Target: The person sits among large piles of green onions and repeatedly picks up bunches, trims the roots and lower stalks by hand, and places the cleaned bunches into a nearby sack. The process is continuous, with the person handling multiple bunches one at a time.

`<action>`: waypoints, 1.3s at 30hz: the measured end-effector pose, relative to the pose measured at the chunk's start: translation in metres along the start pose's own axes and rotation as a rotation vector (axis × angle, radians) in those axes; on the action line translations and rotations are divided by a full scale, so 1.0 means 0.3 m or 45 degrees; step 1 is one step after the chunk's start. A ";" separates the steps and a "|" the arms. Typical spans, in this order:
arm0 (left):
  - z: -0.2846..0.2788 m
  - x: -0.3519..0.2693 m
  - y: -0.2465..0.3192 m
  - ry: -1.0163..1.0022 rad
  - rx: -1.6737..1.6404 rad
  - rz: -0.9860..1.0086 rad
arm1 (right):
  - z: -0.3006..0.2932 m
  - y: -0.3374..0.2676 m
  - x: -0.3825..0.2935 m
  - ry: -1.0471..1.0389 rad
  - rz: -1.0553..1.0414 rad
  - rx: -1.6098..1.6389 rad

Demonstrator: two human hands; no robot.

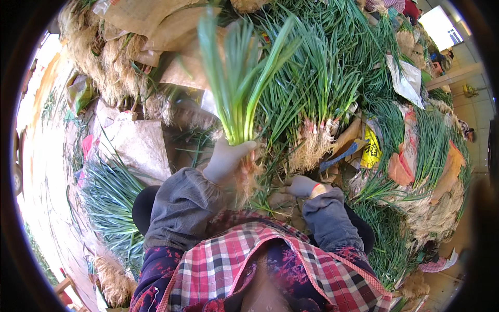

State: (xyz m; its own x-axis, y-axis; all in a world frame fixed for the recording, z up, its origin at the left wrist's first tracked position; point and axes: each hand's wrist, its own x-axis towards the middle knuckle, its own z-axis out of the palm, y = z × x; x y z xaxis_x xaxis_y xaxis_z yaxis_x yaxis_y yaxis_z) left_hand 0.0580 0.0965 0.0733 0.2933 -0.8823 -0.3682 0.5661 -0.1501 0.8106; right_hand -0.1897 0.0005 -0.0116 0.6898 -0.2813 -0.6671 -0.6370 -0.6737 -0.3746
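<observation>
My left hand [228, 160], in a pale grey glove, is closed around the stems of a bunch of allium greens [239, 109], like green garlic or scallions. The leaves point away from me and are blurred; pinkish bases and stringy roots [245, 175] hang below my fist. To the right, my right hand [300, 186], also gloved, is low over loose leaves and roots near my lap. Its fingertips are blurred, and I cannot tell whether they grip anything. Just beyond it lies another bunch [315, 117], its tan roots [310, 152] towards me.
A large heap of greens [331, 46] fills the far side. Rooty bundles [105, 66] and brown sacking [175, 27] lie far left. More greens [113, 202] rest by my left knee. Wrapped bundles [432, 144] stand at the right, near a yellow printed bag [371, 150].
</observation>
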 end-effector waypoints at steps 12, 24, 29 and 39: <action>-0.003 0.031 -0.107 -0.252 -0.024 -0.567 | -0.477 0.247 0.110 1.252 0.705 0.516; 0.014 0.013 -0.140 -0.148 -0.219 -0.627 | -0.138 -0.248 0.083 0.846 -0.005 2.004; -0.013 0.028 -0.147 -0.278 -0.187 -0.599 | -0.128 -0.230 0.029 0.810 -0.166 1.791; 0.040 0.007 -0.196 0.083 0.667 0.069 | 0.019 -0.175 0.172 1.115 0.209 0.309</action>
State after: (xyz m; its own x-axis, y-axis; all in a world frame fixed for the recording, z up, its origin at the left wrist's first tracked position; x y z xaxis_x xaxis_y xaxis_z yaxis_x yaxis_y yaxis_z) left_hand 0.0161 0.0982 0.0303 0.3683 -0.8680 -0.3332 0.0931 -0.3222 0.9421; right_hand -0.1228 0.0252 -0.0300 0.5355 -0.8438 -0.0356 -0.7362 -0.4458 -0.5092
